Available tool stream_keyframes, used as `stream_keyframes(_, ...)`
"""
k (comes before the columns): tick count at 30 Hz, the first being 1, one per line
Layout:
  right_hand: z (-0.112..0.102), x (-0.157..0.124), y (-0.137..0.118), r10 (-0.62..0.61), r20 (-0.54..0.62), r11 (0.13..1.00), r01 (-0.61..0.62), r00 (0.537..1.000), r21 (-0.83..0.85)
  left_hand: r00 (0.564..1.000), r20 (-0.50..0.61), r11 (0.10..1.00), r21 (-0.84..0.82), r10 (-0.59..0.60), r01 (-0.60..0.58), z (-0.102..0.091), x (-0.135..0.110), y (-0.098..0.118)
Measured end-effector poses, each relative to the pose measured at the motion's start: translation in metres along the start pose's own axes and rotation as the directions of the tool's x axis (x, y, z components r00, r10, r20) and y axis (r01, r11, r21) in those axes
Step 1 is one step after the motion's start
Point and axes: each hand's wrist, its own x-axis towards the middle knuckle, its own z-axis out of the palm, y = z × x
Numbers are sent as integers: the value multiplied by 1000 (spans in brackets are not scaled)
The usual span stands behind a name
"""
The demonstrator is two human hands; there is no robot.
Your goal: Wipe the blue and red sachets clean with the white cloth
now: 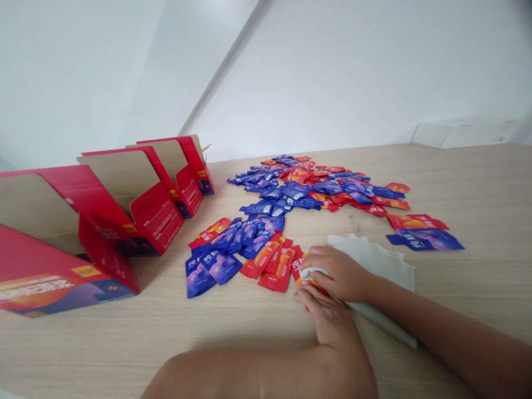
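My right hand (338,271) is closed on a white cloth (369,255), a bunched part of which sticks out between the fingers. The rest of that cloth spreads over the table under my right wrist. Beneath both hands lies a red sachet (296,263), mostly covered by them. My left hand (326,313) is just in front of the right one, its fingers pressed on this sachet at the near side. To the left, several red sachets (276,270) and blue sachets (220,267) lie in an overlapping group.
A large heap of mixed blue and red sachets (299,188) lies farther back. One red sachet (418,221) and one blue sachet (428,239) overlap at the right. Open red cartons (153,221) stand in a row along the left. Behind the wooden table (469,188) rises a white wall.
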Motion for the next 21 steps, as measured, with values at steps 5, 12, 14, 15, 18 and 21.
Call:
stream_keyframes(5, 0, 0, 0, 1, 4, 1000, -1, 1000, 10, 1000, 2, 1000, -25, 5, -5, 0, -1, 0)
stream_keyframes(12, 1, 0, 0, 11, 8, 1000, -11, 1000, 11, 1000, -11, 999, -40, -7, 7, 0, 2, -1)
stream_keyframes(14, 0, 0, 0, 10, 9, 1000, -10, 1000, 10, 1000, 2, 1000, -12, -15, 15, 0, 3, 0)
stream_keyframes(15, 0, 0, 0, 10, 9, 1000, -10, 1000, 9, 1000, 7, 1000, 3, -18, 18, 0, 3, 0)
stream_keyframes(18, 0, 0, 0, 10, 13, 1000, -10, 1000, 5, 1000, 20, 999, 45, -8, 8, 0, 2, 0)
stream_keyframes(21, 0, 0, 0, 8, 14, 1000, -8, 1000, 7, 999, 33, 998, 64, 10, -12, 0, 1, 0)
